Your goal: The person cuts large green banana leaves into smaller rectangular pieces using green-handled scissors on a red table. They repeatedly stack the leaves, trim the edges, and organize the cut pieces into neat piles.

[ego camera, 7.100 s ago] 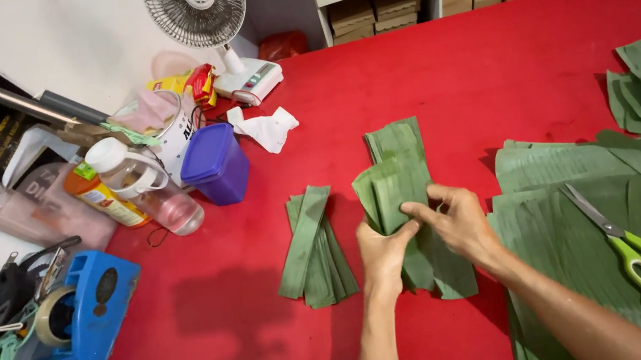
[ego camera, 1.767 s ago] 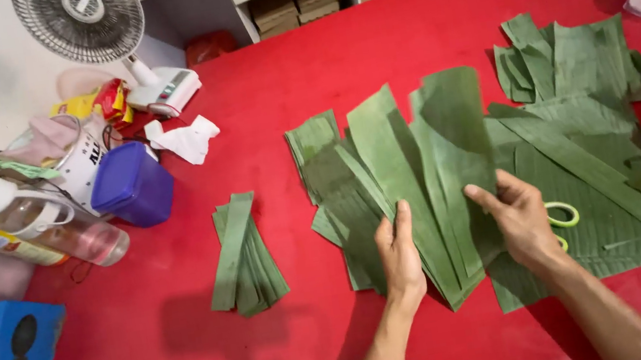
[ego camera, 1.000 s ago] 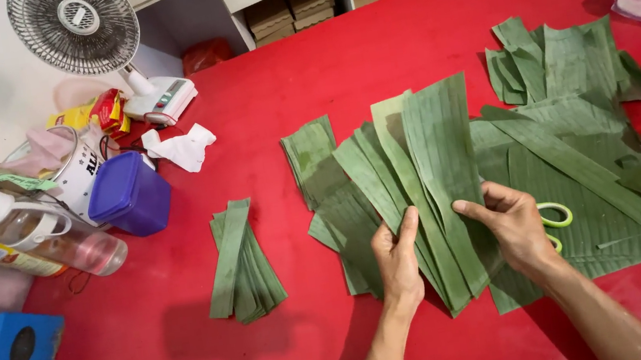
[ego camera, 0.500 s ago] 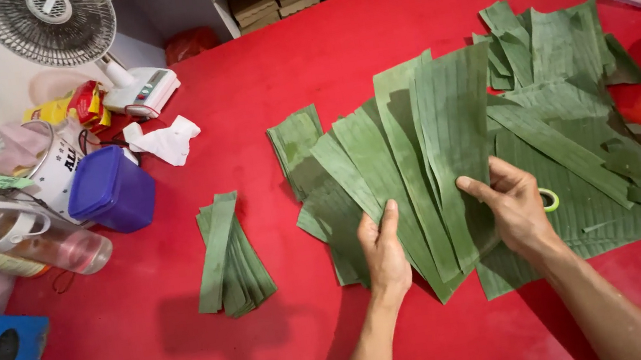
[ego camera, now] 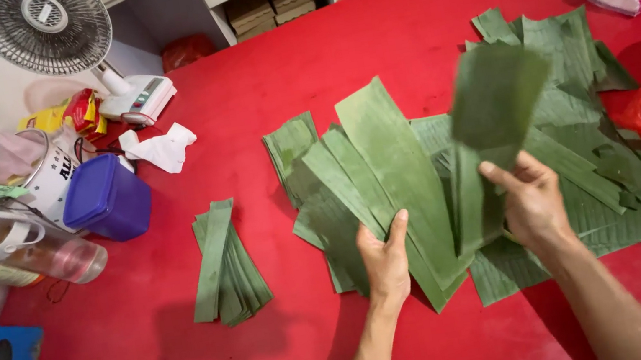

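A fan of green leaf strips (ego camera: 377, 188) is held at its lower end by the left hand (ego camera: 384, 262), thumb laid over the front, the grip closed on the strips just above the red table (ego camera: 399, 24). One blurred strip (ego camera: 491, 129) is pinched in the right hand (ego camera: 534, 203), its grip closed on the strip's lower part, just right of the fan. A spread pile of leaves (ego camera: 593, 131) lies flat behind and right of the fan. A small folded stack (ego camera: 224, 262) lies left of the fan, well apart. Farther left stand a purple tub (ego camera: 107, 197), a bottle (ego camera: 9, 252) and a white fan (ego camera: 57, 33).
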